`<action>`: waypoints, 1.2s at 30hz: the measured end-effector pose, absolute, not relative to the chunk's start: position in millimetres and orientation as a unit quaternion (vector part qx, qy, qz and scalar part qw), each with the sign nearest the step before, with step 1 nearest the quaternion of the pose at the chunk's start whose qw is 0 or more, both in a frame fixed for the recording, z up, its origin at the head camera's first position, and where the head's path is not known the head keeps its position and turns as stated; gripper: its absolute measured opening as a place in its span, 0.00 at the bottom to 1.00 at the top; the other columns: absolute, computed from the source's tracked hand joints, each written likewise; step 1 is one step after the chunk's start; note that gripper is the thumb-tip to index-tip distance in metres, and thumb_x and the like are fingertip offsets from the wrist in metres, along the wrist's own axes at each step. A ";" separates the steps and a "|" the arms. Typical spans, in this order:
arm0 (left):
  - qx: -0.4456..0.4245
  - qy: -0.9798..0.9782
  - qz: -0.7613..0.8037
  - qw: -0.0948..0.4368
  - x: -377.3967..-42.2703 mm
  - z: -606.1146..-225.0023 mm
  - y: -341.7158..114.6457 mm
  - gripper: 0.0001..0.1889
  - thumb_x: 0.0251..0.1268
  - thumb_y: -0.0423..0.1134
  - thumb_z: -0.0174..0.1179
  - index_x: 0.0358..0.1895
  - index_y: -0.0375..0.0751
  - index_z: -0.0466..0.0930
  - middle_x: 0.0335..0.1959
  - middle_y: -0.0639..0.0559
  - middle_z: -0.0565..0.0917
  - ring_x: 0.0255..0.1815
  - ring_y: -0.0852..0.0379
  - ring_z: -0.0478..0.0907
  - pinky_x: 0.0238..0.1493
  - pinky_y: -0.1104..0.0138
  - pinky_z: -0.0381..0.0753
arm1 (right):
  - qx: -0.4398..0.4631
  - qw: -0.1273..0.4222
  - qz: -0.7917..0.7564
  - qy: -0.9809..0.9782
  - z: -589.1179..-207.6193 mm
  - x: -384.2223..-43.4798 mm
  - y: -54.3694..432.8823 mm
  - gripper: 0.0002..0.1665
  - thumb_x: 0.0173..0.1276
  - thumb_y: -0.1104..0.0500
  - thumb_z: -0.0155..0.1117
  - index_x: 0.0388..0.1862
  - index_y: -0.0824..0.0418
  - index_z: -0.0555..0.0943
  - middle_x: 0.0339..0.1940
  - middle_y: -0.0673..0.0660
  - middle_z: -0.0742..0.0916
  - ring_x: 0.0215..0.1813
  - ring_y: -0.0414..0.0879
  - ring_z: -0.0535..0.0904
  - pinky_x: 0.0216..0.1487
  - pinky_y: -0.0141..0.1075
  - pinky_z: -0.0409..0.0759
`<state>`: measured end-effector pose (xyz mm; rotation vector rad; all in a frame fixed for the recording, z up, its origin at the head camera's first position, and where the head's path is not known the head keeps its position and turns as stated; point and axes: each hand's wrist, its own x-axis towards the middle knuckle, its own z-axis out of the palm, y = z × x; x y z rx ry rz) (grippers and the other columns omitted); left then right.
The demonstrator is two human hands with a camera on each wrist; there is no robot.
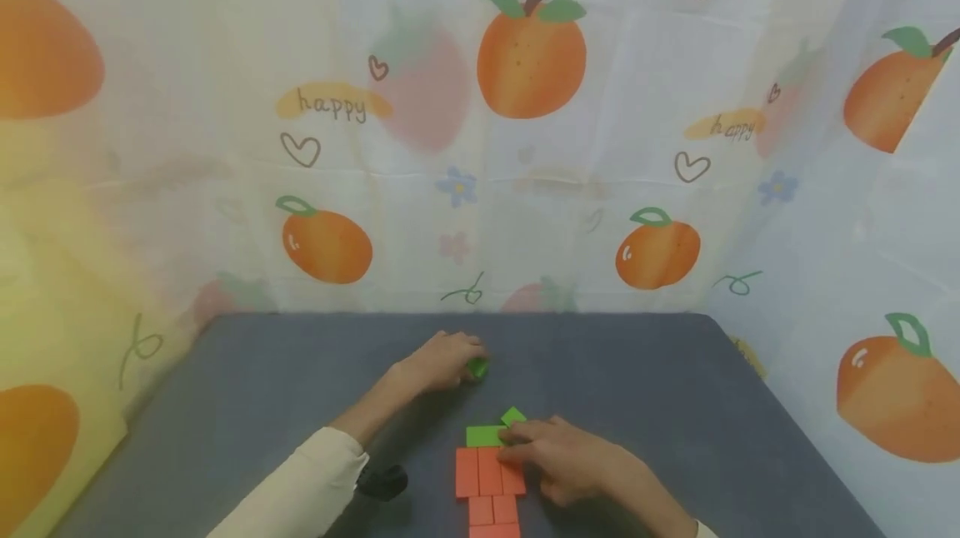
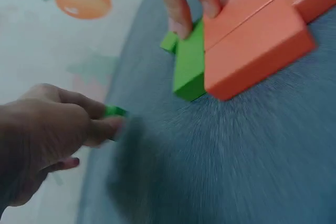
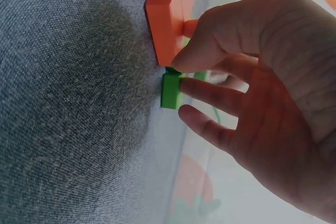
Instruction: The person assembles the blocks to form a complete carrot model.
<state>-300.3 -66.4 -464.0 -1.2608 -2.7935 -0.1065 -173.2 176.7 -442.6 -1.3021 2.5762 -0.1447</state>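
Note:
My left hand (image 1: 442, 361) pinches a small green block (image 1: 477, 368) above the far middle of the table. In the left wrist view that block (image 2: 114, 110) shows between the thumb and fingers, apart from the other blocks. My right hand (image 1: 576, 456) rests its fingertips on the laid-out blocks, touching a long green block (image 1: 483, 436) and the orange blocks (image 1: 467, 473) beside it. Another small green block (image 1: 513, 415) lies turned at an angle by the right fingertips. From the right wrist, this green block (image 3: 170, 91) sits near the extended fingers.
More orange blocks (image 1: 495, 531) continue toward the near table edge. A black object (image 1: 382, 483) shows beside the left sleeve. The dark grey cloth-covered table (image 1: 637, 371) meets a fruit-printed curtain (image 1: 525, 188) behind and at both sides.

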 end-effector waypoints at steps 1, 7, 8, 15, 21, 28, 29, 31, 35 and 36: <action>-0.416 -0.908 -0.033 0.034 -295.6 -462.4 -74.6 0.18 0.62 0.39 0.75 0.55 0.48 0.88 0.55 0.52 0.88 0.56 0.51 0.85 0.54 0.52 0.86 | -0.446 0.126 -0.051 0.885 -443.5 -173.1 177.0 0.42 0.60 0.70 0.69 0.72 0.43 0.79 0.75 0.49 0.78 0.76 0.47 0.75 0.67 0.54 0.81; -0.463 -0.881 -0.093 -0.031 -261.9 -465.1 -105.5 0.16 0.64 0.36 0.74 0.54 0.45 0.88 0.52 0.52 0.86 0.54 0.55 0.82 0.53 0.61 0.85 | -0.437 0.121 -0.062 0.889 -446.6 -173.2 182.8 0.41 0.60 0.70 0.68 0.71 0.42 0.80 0.75 0.49 0.79 0.76 0.46 0.76 0.65 0.51 0.81; -0.467 -0.877 -0.110 -0.037 -257.9 -468.2 -105.3 0.16 0.65 0.36 0.73 0.55 0.45 0.88 0.52 0.53 0.85 0.53 0.56 0.81 0.53 0.63 0.84 | -0.435 0.121 -0.065 0.890 -446.3 -172.9 184.3 0.40 0.61 0.71 0.68 0.70 0.42 0.80 0.74 0.48 0.79 0.75 0.46 0.76 0.66 0.51 0.81; -0.466 -0.861 -0.195 -0.057 -245.7 -483.8 -100.4 0.18 0.67 0.39 0.71 0.60 0.47 0.87 0.50 0.55 0.80 0.48 0.64 0.74 0.49 0.72 0.78 | -0.427 0.126 -0.088 0.891 -445.3 -171.3 186.5 0.39 0.62 0.70 0.67 0.71 0.43 0.80 0.74 0.49 0.79 0.76 0.49 0.75 0.65 0.61 0.80; -0.474 -0.856 -0.201 -0.054 -243.3 -484.7 -99.8 0.20 0.67 0.38 0.70 0.62 0.45 0.85 0.47 0.55 0.79 0.43 0.66 0.70 0.45 0.75 0.75 | -0.422 0.133 -0.083 0.893 -447.2 -171.7 183.0 0.38 0.64 0.68 0.68 0.71 0.42 0.80 0.74 0.47 0.80 0.76 0.47 0.75 0.65 0.58 0.81; -0.466 -0.860 -0.196 -0.066 -243.2 -483.6 -98.3 0.21 0.66 0.37 0.71 0.62 0.44 0.85 0.48 0.55 0.81 0.45 0.66 0.74 0.47 0.75 0.78 | -0.438 0.113 -0.066 0.889 -449.2 -176.0 181.3 0.33 0.66 0.65 0.70 0.68 0.41 0.82 0.70 0.47 0.82 0.73 0.48 0.77 0.66 0.54 0.80; -0.467 -0.859 -0.198 -0.065 -243.2 -483.7 -98.2 0.20 0.66 0.37 0.71 0.62 0.44 0.85 0.48 0.54 0.81 0.46 0.66 0.74 0.47 0.74 0.79 | -0.445 0.102 -0.064 0.887 -449.8 -176.7 181.8 0.31 0.67 0.64 0.70 0.66 0.42 0.83 0.69 0.47 0.83 0.72 0.49 0.77 0.65 0.54 0.80; -0.472 -0.854 -0.208 -0.063 -243.0 -484.2 -98.7 0.21 0.66 0.36 0.71 0.62 0.43 0.85 0.50 0.52 0.81 0.48 0.64 0.77 0.49 0.73 0.81 | -0.461 0.073 -0.065 0.882 -451.6 -178.3 183.4 0.28 0.67 0.64 0.70 0.63 0.43 0.85 0.66 0.47 0.84 0.69 0.49 0.78 0.64 0.53 0.80; -0.465 -0.851 -0.238 -0.058 -241.3 -480.7 -105.9 0.23 0.69 0.37 0.69 0.66 0.41 0.82 0.58 0.48 0.79 0.53 0.57 0.81 0.53 0.71 0.84 | -0.460 -0.007 -0.087 0.884 -449.4 -184.8 189.6 0.23 0.68 0.65 0.68 0.59 0.47 0.86 0.66 0.50 0.84 0.69 0.52 0.77 0.63 0.57 0.80; -0.458 -0.854 -0.242 -0.050 -241.1 -478.2 -110.1 0.24 0.70 0.37 0.68 0.67 0.41 0.80 0.60 0.47 0.78 0.56 0.55 0.81 0.55 0.68 0.85 | -0.451 -0.034 -0.094 0.887 -446.6 -188.2 192.2 0.22 0.68 0.64 0.68 0.59 0.48 0.86 0.66 0.52 0.84 0.69 0.54 0.77 0.62 0.59 0.80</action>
